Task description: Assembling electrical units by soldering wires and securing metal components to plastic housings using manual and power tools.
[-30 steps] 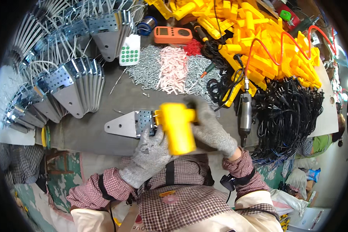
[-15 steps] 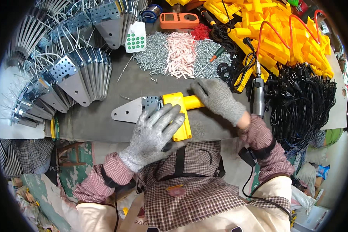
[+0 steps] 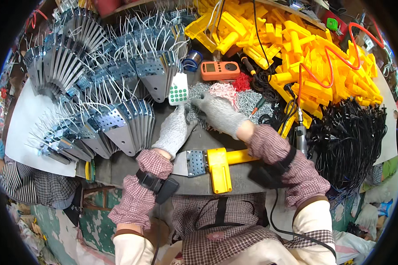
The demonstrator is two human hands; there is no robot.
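My left hand [image 3: 174, 129], in a grey glove, reaches forward with fingers extended and thumb apart. Its fingertips meet the lower edge of a white sheet of round green stickers [image 3: 178, 90]; whether they grip it I cannot tell. The gloved right hand [image 3: 222, 114] hangs over the pale pink screws or plugs [image 3: 224, 92], its bent, parted fingers pointing at the sheet; nothing shows in them. Nearer me lies a yellow plastic housing [image 3: 219, 170] with a tubular handle [image 3: 241, 157], joined to a perforated metal plate [image 3: 194, 162]. Neither hand touches it.
Stacked metal plates with white wires [image 3: 119, 128] fill the left. An orange meter [image 3: 220, 70], solder spool [image 3: 192, 60] and silver screws [image 3: 254, 101] lie ahead. Yellow housings [image 3: 314, 57] are heaped at far right, above black cables [image 3: 345, 137]. A pneumatic screwdriver [image 3: 301, 139] hangs at right.
Both hands have left the yellow housing and moved forward to the sticker sheet and the screw piles. The whole view has shifted, showing more of the far side of the table.
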